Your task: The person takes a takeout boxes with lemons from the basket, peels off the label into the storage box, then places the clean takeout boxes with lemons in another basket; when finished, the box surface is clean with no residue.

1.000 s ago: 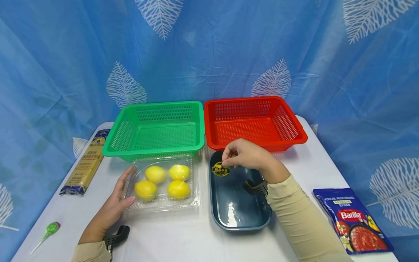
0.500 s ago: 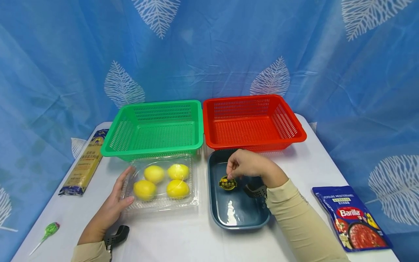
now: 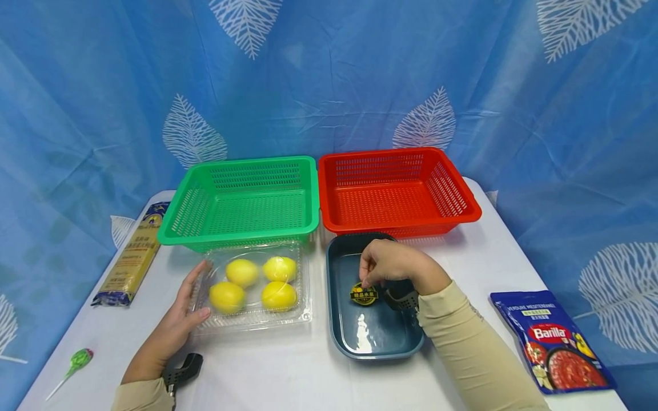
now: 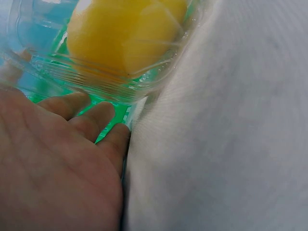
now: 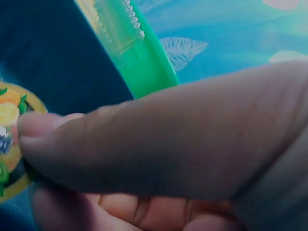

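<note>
My right hand (image 3: 398, 264) pinches a round black and gold fruit sticker (image 3: 364, 295) by its upper edge between thumb and fingertips. Both are inside the outline of a dark blue rectangular tray (image 3: 380, 341). Up close in the right wrist view, the sticker (image 5: 8, 113) shows printed fruit beside the thumb. A clear plastic clamshell box (image 3: 247, 327) with several lemons (image 3: 279, 296) inside lies left of the tray, its lid down. Along its left side rests my left hand (image 3: 172, 325), fingers loosely extended; in the left wrist view its fingertips (image 4: 101, 113) are right at the box's ridged edge.
Behind the box stands a green basket (image 3: 177, 236), with a red basket (image 3: 468, 217) beside it behind the tray. A spaghetti packet (image 3: 129, 260) lies far left, a lollipop (image 3: 79, 359) front left, and a blue Barilla pouch (image 3: 552, 342) at the right.
My right hand has brought the sticker from the tray's back left corner forward and slightly right, lower over the tray's middle. The left hand and the lemon box have stayed put.
</note>
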Available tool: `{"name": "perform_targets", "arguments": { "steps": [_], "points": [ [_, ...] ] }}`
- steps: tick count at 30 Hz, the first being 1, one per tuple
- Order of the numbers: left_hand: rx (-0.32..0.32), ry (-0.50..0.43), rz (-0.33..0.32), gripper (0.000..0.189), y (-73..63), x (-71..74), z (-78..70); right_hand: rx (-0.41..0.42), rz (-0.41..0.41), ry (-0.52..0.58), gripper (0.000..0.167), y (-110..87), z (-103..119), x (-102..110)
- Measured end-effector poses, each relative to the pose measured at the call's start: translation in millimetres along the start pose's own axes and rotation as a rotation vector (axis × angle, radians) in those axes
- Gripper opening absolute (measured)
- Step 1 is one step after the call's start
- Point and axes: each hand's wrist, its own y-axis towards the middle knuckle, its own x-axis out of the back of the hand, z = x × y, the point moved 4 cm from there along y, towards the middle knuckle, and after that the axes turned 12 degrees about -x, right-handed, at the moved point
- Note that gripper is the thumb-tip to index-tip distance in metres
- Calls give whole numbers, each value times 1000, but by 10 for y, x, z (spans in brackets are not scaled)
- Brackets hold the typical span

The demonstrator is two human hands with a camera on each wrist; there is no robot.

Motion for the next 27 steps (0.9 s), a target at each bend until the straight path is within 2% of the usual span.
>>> {"name": "perform_targets", "arguments": {
  "steps": [11,19,27],
  "points": [
    [15,-5,-1,91,-5,-5,2,-47,-67,-104,19,24,-11,-51],
    [9,-24,2,91,-11,2,9,-111,-113,-130,20,29,-15,-63],
    [18,-5,0,91,-4,-4,16,-151,-154,-130,15,24,-25,-41]
  ]
}}
